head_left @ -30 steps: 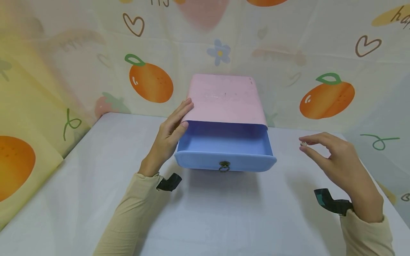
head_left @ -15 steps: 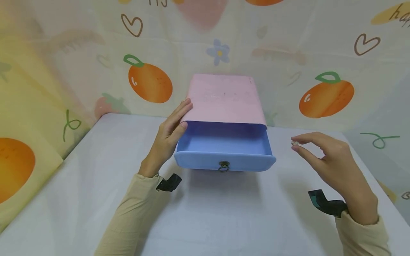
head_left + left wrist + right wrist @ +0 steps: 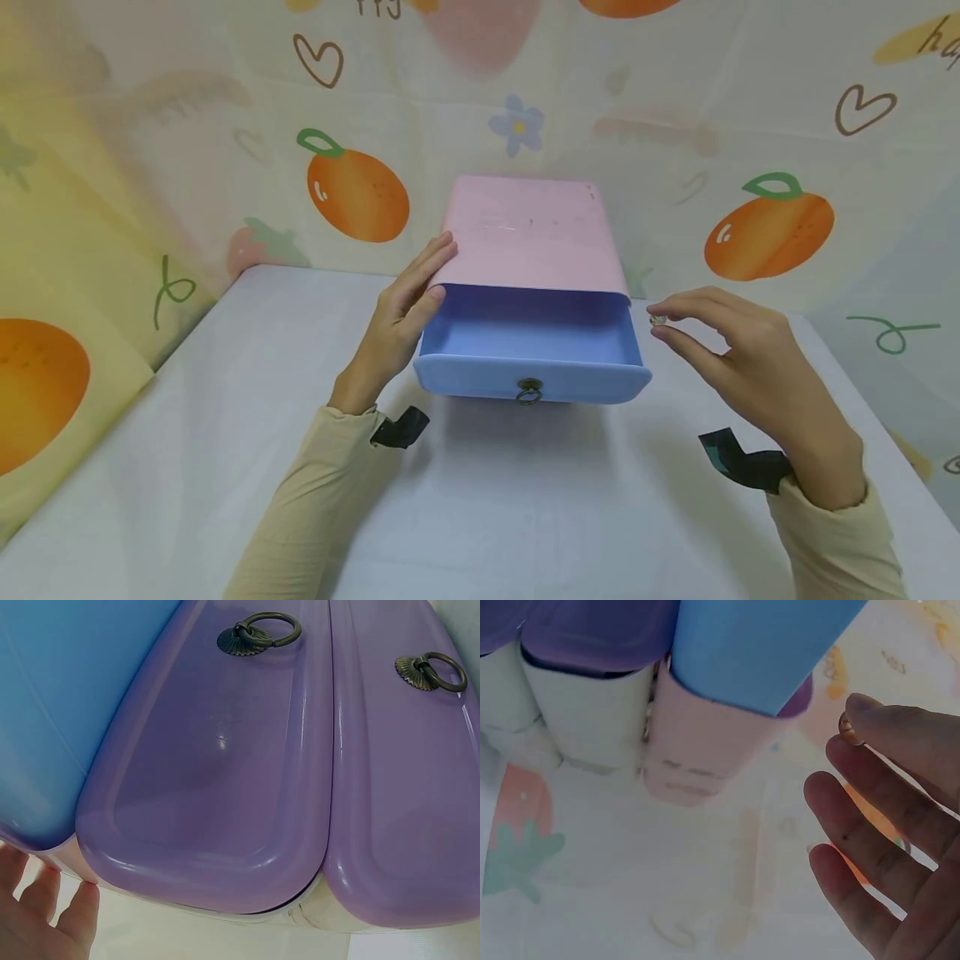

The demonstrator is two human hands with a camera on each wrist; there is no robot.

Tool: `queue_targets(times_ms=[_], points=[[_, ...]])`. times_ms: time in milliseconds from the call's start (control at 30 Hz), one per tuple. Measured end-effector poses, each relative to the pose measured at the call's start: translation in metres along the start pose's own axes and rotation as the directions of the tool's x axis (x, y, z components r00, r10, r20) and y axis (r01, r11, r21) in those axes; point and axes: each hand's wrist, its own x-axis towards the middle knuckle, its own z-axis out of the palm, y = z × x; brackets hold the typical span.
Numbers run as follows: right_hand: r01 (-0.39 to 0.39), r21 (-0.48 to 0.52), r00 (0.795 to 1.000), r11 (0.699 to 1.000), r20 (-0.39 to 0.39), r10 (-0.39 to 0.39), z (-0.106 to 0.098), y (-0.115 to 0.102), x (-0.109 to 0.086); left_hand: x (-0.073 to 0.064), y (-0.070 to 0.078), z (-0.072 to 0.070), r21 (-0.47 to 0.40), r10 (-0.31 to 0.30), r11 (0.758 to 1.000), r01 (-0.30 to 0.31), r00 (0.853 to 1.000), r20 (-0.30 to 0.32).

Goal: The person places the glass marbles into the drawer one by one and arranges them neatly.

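Observation:
A small chest with a pink top [image 3: 532, 237] stands at the back of the table, its blue top drawer [image 3: 534, 379] pulled out and bare inside. My left hand [image 3: 401, 321] rests along the chest's left side, fingers extended; its fingertips [image 3: 79, 911] touch the casing in the left wrist view. Just right of the drawer, my right hand [image 3: 738, 354] pinches a small shiny ring-like piece [image 3: 657, 320] between thumb and forefinger. In the right wrist view that piece [image 3: 849, 729] is partly covered by the fingertips, and the other fingers are spread.
Below the blue drawer are purple drawers [image 3: 210, 765] with bronze ring pulls [image 3: 259, 634], shut. The blue drawer's own ring pull [image 3: 529, 392] faces front. A white cloth covers the table [image 3: 487, 517]. Behind hangs a fruit-print curtain [image 3: 645, 92].
My right hand has moved left toward the open drawer, still pinching the small piece. My left hand stays on the chest's side. The head view has shifted slightly.

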Motion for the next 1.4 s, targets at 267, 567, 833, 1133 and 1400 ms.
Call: queue_targets(times_ms=[267,567,833,1133,1400], points=[[0.053,0.051,0.998,0.997,0.026,-0.054,0.009,-0.014,0.02,0.0,0.0,0.0,0.004,0.001,1.0,-0.001,1.0,-0.003],[0.116,0.094,0.99,0.989,0.065,-0.122,0.02,-0.02,0.032,0.001,-0.001,0.001,-0.006,0.007,1.0,-0.007,1.0,0.002],[0.087,0.087,0.981,0.992,0.166,-0.1,0.027,-0.017,0.042,0.001,0.0,0.001,0.013,0.01,1.0,-0.01,1.0,-0.005],[0.093,0.109,0.975,0.99,0.193,-0.113,0.034,-0.013,0.049,0.0,0.001,0.0,0.01,0.001,1.0,-0.001,1.0,-0.001],[0.0,0.095,0.946,0.995,0.321,-0.031,0.036,-0.014,0.055,0.0,0.002,0.0,0.019,-0.007,1.0,0.007,1.0,-0.001]])
